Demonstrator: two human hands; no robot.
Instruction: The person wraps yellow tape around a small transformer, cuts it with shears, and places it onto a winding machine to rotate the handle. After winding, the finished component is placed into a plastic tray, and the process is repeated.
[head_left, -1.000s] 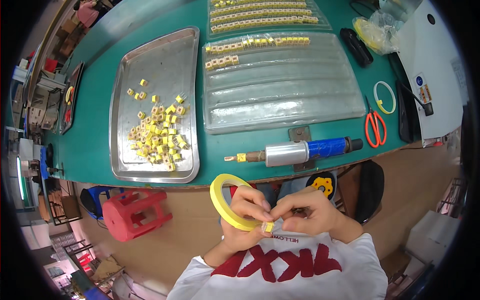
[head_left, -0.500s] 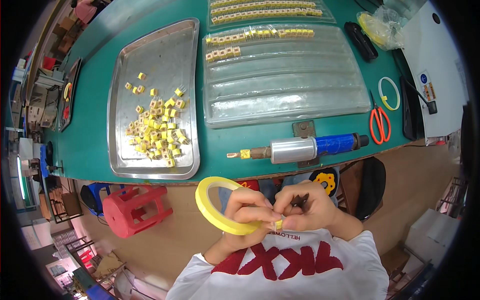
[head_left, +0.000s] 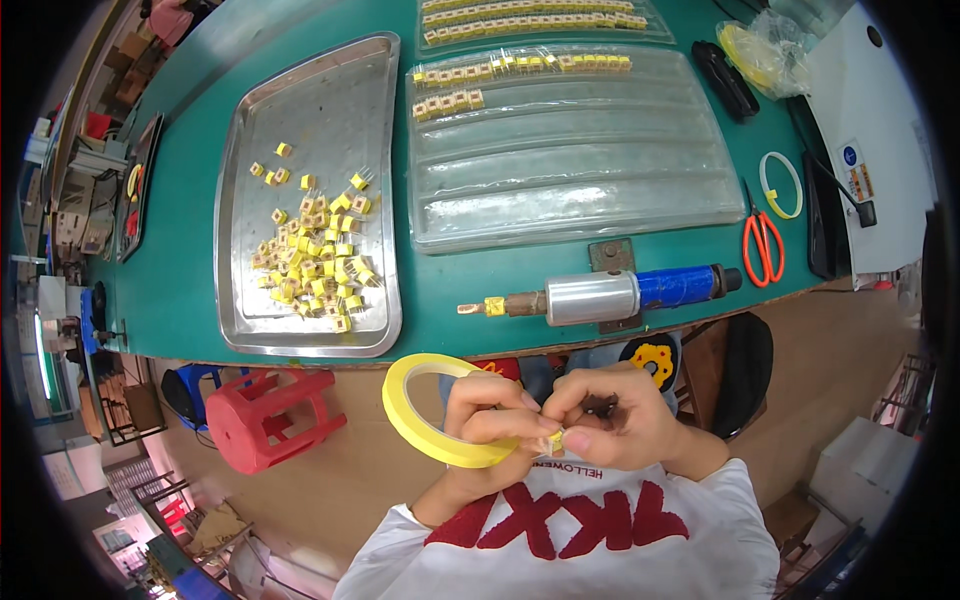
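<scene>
In front of my chest, past the table's near edge, my two hands meet at the fingertips. A roll of yellow tape [head_left: 408,425] hangs round the fingers of my left hand [head_left: 490,420], which is closed on it. My right hand [head_left: 625,420] pinches a small yellow-taped transformer [head_left: 556,440] between thumb and finger; the left fingertips touch it too. Thin pale pins seem to stick out of its left side. A dark metal tool [head_left: 602,406] sits within the curled right fingers, mostly hidden, its kind unclear.
A steel tray [head_left: 390,200] holds a loose heap of similar transformers [head_left: 310,260]. Clear plastic trays [head_left: 570,160] carry rows of them. A silver-and-blue motor tool [head_left: 600,296] lies along the front edge. Orange scissors [head_left: 763,245] and a white-yellow ring [head_left: 781,186] lie right. A red stool [head_left: 270,425] stands left.
The tape roll has shifted slightly left. My fingertips have moved a little upward with the transformer, and both hands keep their grip.
</scene>
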